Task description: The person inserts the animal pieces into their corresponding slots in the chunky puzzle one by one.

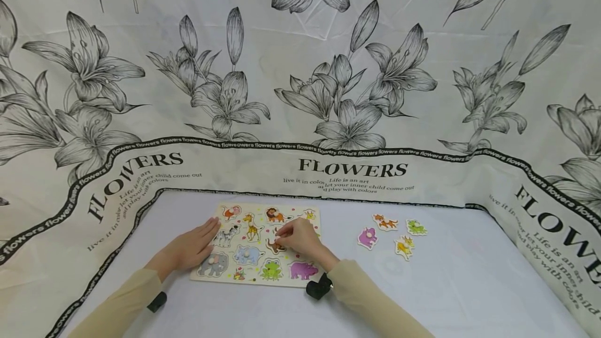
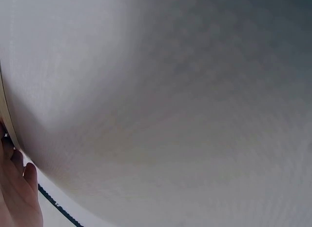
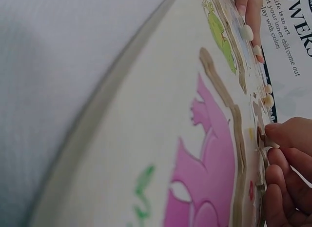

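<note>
A wooden animal puzzle board (image 1: 203,276) lies on the white cloth in the head view. My left hand (image 1: 191,245) rests along its left edge with the fingers extended, over part of the zebra piece (image 1: 227,235). With thumb and fingers, my right hand (image 1: 300,237) pinches the knob of a brown animal puzzle piece (image 1: 274,246) at the board's right middle, partly covering it. The right wrist view shows these pinching fingertips (image 3: 275,132) low at the board's surface. Only the fingers of my left hand (image 2: 19,193) show in the left wrist view, beside the board's edge.
Right of the board lie loose pieces: an orange animal (image 1: 386,221), a green frog (image 1: 416,227), a purple hippo (image 1: 368,237) and a yellow animal (image 1: 404,247). Knobbed pieces such as the elephant (image 1: 213,264) sit in the board. A flower-printed curtain (image 1: 253,171) stands behind.
</note>
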Demonstrator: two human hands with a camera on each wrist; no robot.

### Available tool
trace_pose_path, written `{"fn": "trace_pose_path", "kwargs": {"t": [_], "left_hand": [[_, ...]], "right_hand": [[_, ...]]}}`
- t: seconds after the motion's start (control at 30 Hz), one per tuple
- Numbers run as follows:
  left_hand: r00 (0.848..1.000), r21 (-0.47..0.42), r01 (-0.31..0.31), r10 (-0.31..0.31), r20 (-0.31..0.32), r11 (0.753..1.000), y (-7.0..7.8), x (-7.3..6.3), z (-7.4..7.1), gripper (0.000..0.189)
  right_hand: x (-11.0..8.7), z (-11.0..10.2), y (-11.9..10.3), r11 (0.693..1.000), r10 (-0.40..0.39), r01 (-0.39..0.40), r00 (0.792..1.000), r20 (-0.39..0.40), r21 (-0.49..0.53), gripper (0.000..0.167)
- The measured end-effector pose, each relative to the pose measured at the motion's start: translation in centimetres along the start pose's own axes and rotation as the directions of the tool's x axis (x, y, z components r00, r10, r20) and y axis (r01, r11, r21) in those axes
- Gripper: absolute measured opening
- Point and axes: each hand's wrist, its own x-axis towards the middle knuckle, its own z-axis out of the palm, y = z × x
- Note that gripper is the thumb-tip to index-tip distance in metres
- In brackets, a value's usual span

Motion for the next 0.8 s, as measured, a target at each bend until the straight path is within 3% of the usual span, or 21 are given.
{"fn": "trace_pose_path", "kwargs": {"t": [0.5, 0.8], "left_hand": [[1.0, -0.019, -0.003, 0.003, 0.0, 1.0, 0.18, -0.07, -0.08, 0.056], [1.0, -0.014, 0.003, -0.003, 0.003, 1.0, 0.2, -0.07, -0.1, 0.056]], "right_hand": [[-0.24, 0.05, 0.01, 0.999, 0.035, -0.036, 0.999, 0.018, 0.016, 0.013], [-0.56, -0.34, -0.35, 1.0, 0.025, -0.026, 0.997, 0.073, 0.017, 0.013]]}}
